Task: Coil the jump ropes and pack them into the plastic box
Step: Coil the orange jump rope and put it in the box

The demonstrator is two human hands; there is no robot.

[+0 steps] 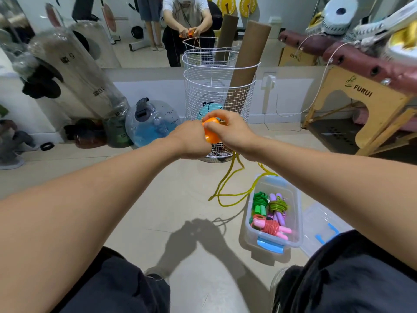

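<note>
Tiled floor (158, 199), hands gripping orange handles (211, 132)

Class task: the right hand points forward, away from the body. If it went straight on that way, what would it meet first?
Probably the wire basket right behind the right hand, though depth is hard to judge.

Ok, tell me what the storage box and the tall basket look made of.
Storage box: likely clear glossy plastic; the coiled ropes show through its walls, and its clips are blue. Tall basket: seemingly white-coated metal wire, an open see-through grid.
</note>
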